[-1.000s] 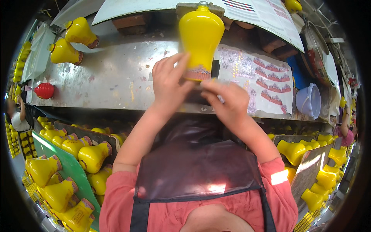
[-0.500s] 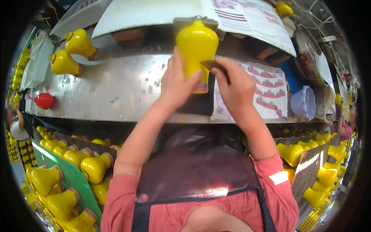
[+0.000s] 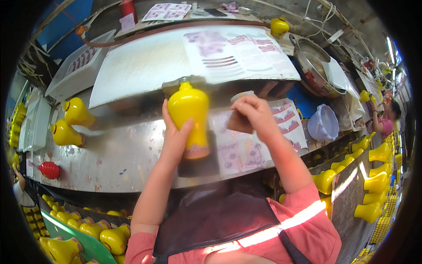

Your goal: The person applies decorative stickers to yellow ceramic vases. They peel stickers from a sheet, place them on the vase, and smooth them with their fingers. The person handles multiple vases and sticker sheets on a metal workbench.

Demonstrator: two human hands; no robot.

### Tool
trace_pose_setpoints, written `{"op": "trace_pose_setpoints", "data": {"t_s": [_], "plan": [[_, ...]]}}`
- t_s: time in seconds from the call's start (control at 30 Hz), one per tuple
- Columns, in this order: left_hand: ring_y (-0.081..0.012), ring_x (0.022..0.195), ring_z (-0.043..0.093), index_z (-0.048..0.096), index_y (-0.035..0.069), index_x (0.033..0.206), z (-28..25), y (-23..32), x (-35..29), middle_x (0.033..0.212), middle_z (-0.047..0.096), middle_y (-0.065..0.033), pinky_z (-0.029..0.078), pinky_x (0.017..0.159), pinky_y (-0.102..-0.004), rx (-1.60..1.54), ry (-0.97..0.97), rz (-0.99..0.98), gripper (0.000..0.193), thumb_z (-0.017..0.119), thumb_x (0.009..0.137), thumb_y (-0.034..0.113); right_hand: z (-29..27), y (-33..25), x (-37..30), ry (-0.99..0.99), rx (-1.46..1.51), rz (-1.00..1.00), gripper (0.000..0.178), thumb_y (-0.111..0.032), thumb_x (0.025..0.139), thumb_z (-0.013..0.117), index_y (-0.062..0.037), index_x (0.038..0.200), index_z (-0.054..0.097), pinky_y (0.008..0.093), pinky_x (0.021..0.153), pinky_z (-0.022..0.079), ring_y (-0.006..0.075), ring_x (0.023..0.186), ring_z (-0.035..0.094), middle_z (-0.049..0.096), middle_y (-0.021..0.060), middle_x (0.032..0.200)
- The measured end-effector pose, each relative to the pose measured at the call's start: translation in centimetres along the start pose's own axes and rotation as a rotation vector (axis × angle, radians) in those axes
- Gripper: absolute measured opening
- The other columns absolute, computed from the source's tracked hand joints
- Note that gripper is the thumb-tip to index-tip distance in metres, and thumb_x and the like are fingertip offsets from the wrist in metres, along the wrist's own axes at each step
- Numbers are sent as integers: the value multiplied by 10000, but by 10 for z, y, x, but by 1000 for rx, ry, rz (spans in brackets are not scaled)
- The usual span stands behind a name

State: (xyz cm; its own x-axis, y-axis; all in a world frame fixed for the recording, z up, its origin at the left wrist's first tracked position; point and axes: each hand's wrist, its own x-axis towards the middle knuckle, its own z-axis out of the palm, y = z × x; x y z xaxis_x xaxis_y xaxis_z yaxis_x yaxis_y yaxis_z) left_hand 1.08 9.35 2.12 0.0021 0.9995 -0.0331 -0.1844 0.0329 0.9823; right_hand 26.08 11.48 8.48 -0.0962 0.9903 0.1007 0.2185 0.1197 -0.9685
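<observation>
One glossy yellow, broad-shouldered vase [image 3: 188,108], grey metal worktop [image 3: 118,156] beneath it, grey block [image 3: 169,86] by its neck, likely a rest; left hand [image 3: 176,140], grip wrapped round its left side, seemingly steadying; right hand [image 3: 256,113], right of vase, pinching a thin brown flat piece [image 3: 239,122], apparently for control.

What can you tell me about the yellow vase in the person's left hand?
The vase is shiny, bright yellow, and looks like glazed pottery. It has a narrow neck, wide round shoulders and a body that slims toward its base, with a pinkish patterned band there. Its neck is at the far end, beside a greyish block; I can't tell whether they touch. The left hand holds its side, thumb across the front.
</observation>
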Motion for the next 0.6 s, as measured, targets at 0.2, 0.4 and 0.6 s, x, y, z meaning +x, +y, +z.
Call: {"op": "trace_pose_setpoints", "data": {"t_s": [0.2,0.4,0.6], "plan": [[-285,1378,471,200,80,1636,-8,-14,-1,1508,454,-164,396,1155,-404,-70,-5,-30,826,628,934,160,-86,8,85,289,-679,50,313,-297,961,678,-8,1026,778,312,736,543,176,751,705,766,113,855],[-272,1377,476,270,35,1605,-16,-24,-4,1507,464,-156,383,1162,-402,-38,-20,-52,778,623,923,157,-136,34,172,287,-1202,-10,320,-234,880,659,-43,1110,774,469,950,541,384,1058,698,741,215,1106],[-274,1381,473,275,18,1597,-17,-31,-8,1497,478,-153,371,1167,-408,-37,-20,-10,784,619,910,174,-164,52,225,121,-1376,190,302,-192,910,578,-31,1085,763,482,950,553,408,1079,701,733,231,1140]]}}
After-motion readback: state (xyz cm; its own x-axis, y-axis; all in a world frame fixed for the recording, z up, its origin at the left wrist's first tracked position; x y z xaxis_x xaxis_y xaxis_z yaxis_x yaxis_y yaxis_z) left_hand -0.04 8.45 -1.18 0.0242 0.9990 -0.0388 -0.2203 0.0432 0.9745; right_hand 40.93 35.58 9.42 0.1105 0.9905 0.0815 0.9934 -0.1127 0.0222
